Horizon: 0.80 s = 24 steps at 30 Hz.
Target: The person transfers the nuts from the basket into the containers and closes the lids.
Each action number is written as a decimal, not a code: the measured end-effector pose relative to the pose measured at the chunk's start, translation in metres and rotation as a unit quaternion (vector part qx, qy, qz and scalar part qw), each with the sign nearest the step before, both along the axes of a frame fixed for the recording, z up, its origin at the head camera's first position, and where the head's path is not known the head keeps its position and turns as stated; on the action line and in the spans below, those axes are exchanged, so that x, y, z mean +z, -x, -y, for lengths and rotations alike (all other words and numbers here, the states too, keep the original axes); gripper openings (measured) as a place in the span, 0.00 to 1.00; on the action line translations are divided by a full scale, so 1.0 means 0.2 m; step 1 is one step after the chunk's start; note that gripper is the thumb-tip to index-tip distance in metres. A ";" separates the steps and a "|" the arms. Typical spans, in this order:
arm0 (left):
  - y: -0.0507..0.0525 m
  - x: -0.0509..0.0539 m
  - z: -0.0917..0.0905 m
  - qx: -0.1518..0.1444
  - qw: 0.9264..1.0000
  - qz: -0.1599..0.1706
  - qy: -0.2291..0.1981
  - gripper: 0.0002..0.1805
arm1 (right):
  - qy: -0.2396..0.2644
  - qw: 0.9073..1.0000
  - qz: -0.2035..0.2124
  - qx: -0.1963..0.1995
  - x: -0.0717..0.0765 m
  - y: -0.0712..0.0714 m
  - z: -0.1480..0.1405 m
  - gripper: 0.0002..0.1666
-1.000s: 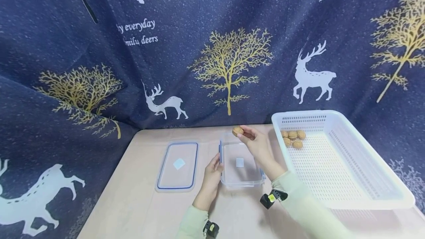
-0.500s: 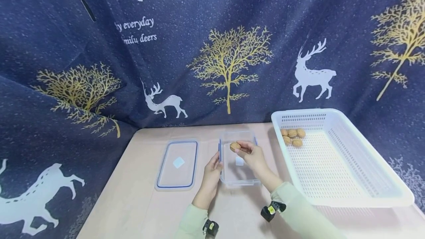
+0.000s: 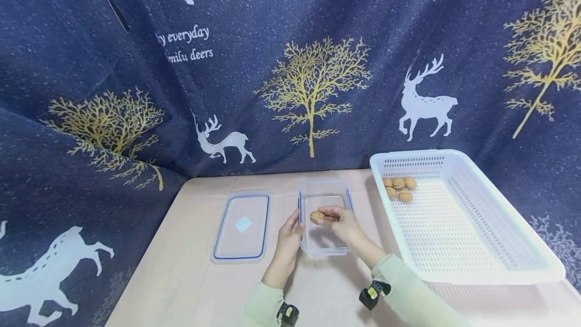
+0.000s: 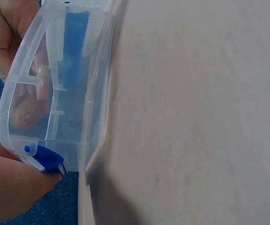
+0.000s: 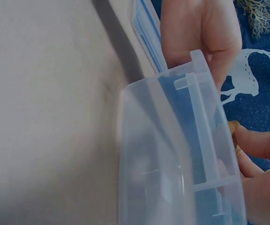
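Note:
A clear plastic container with blue side clips stands on the table, its top uncovered. My right hand pinches a walnut between thumb and fingers over the container's opening. Through the clear wall the walnut shows in the left wrist view. At the container's left side my left hand grips the wall by the blue clip. In the right wrist view the walnut is partly hidden by the container wall and fingers.
A clear lid with a blue seal lies flat on the table left of the container. To the right, a white perforated basket holds several walnuts in its back left corner. A patterned dark blue cloth hangs behind.
My right hand has brought the walnut from above the container's back edge towards me and down, over its middle. The left hand has stayed at the container's left side.

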State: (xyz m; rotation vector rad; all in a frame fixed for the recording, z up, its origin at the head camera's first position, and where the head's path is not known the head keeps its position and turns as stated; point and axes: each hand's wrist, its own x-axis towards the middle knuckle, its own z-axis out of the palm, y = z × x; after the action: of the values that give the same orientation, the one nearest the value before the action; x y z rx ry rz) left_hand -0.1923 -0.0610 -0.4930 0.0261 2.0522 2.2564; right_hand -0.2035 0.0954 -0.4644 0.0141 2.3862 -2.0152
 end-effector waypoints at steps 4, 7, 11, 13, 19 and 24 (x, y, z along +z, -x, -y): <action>0.00 0.00 0.00 0.000 1.000 -0.003 -0.005 0.27 | -0.014 1.000 0.004 0.027 -0.02 0.00 0.00 0.18; 0.00 -0.01 0.00 0.000 1.000 -0.003 -0.003 0.27 | -0.018 0.999 0.012 0.046 -0.03 0.00 -0.01 0.19; 0.01 -0.02 0.00 0.001 1.000 0.002 -0.003 0.27 | -0.023 0.997 0.019 0.075 -0.04 0.00 -0.01 0.19; 0.01 -0.02 0.00 0.001 1.000 0.002 -0.004 0.27 | -0.028 0.995 0.020 0.092 -0.04 0.01 -0.01 0.19; 0.01 -0.01 0.00 0.000 1.000 0.007 -0.008 0.28 | -0.054 0.989 0.038 0.131 -0.06 0.02 -0.02 0.20; 0.01 -0.01 0.00 0.000 1.000 0.013 -0.010 0.28 | -0.068 0.984 0.058 0.157 -0.08 0.03 -0.02 0.18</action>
State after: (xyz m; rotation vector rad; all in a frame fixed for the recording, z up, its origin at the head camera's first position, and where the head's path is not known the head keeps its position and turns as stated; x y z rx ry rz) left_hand -0.1943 -0.0601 -0.4957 -0.0016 2.0169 2.2647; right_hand -0.2093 0.0987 -0.4804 -0.2236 2.2792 -1.6662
